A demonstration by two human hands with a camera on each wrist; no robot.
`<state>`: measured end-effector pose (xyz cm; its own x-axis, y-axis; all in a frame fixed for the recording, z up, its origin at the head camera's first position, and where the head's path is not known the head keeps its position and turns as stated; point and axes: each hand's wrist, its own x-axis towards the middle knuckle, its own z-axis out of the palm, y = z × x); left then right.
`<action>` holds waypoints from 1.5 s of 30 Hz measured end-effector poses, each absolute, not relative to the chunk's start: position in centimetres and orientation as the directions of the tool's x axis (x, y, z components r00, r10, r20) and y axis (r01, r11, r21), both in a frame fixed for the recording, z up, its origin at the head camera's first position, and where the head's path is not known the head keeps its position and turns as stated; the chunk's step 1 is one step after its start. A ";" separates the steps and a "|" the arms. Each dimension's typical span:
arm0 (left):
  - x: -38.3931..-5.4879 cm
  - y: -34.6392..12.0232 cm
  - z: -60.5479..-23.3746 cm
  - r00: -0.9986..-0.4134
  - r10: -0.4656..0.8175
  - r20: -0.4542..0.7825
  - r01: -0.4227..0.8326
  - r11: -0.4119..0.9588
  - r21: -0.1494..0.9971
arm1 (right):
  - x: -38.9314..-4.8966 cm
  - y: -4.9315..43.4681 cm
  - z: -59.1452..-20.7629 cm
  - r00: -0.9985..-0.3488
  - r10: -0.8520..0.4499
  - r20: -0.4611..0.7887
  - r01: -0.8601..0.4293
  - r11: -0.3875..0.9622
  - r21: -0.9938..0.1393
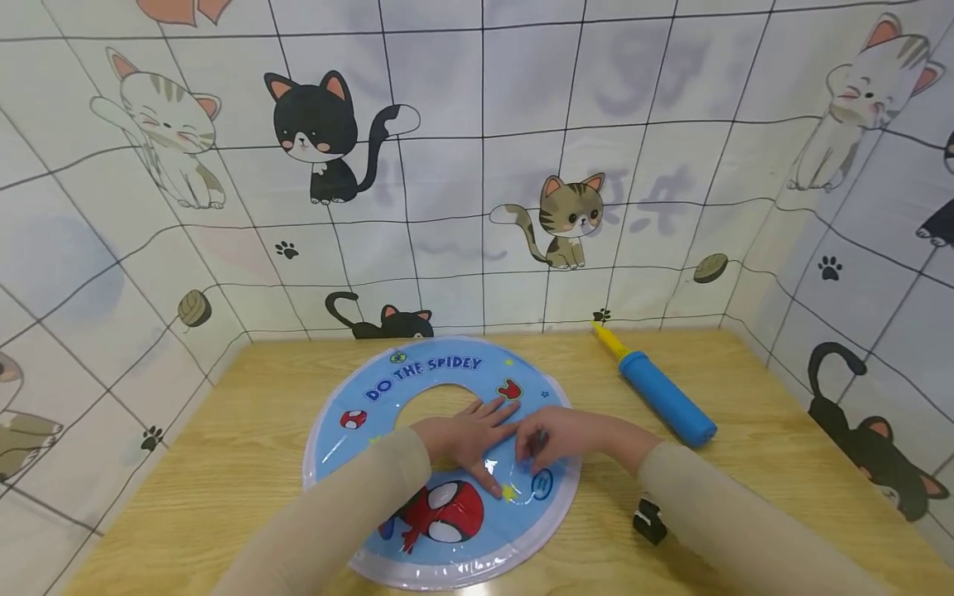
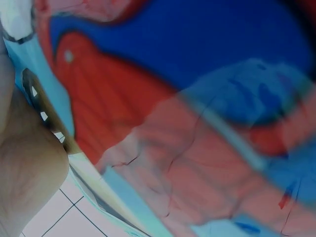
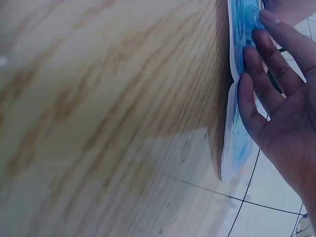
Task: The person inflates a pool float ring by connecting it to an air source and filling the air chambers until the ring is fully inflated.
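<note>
A blue inflatable swim ring printed with a red spider character and "DO THE SPIDEY" lies flat on the wooden table. Across its right part my left hand rests with spread, straight fingers. Close beside it, my right hand has bent fingers and pinches the ring's clear valve, mostly covered in the head view. The right wrist view shows that hand's fingertips against the ring's surface. In the left wrist view the ring's print fills most of the picture, with part of my left hand at the left edge.
To the right of the ring lies a blue hand pump with a yellow nozzle pointing at the wall. A small black object shows beneath the right sleeve. Cat-patterned tiled sheeting stands around the table at the back and sides.
</note>
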<state>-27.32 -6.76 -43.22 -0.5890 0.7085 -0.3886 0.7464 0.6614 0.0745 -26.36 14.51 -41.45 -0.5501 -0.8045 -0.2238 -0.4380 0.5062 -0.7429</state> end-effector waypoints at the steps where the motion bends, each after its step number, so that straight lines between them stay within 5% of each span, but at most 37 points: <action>1: -27.3 -6.8 -43.2 -0.590 0.707 -0.389 0.746 0.662 0.073 | -26.5 14.5 -41.5 -0.540 -0.811 -0.223 -0.436 0.497 -0.750; 13: -27.4 -7.0 -43.3 -0.585 0.713 -0.387 0.748 0.659 0.084 | -26.5 14.6 -41.3 -0.508 -0.830 -0.233 -0.390 0.462 -0.796; 45: -26.9 -6.7 -43.3 -0.590 0.727 -0.352 0.757 0.650 0.074 | -23.2 20.7 -39.3 -0.709 -0.688 -0.157 -0.408 0.582 -0.704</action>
<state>-26.95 -6.68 -43.30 -0.5898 0.7266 -0.3524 0.7565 0.6498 0.0737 -23.25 20.68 -39.28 -0.7090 -0.6875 -0.1570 -0.4081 0.5816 -0.7037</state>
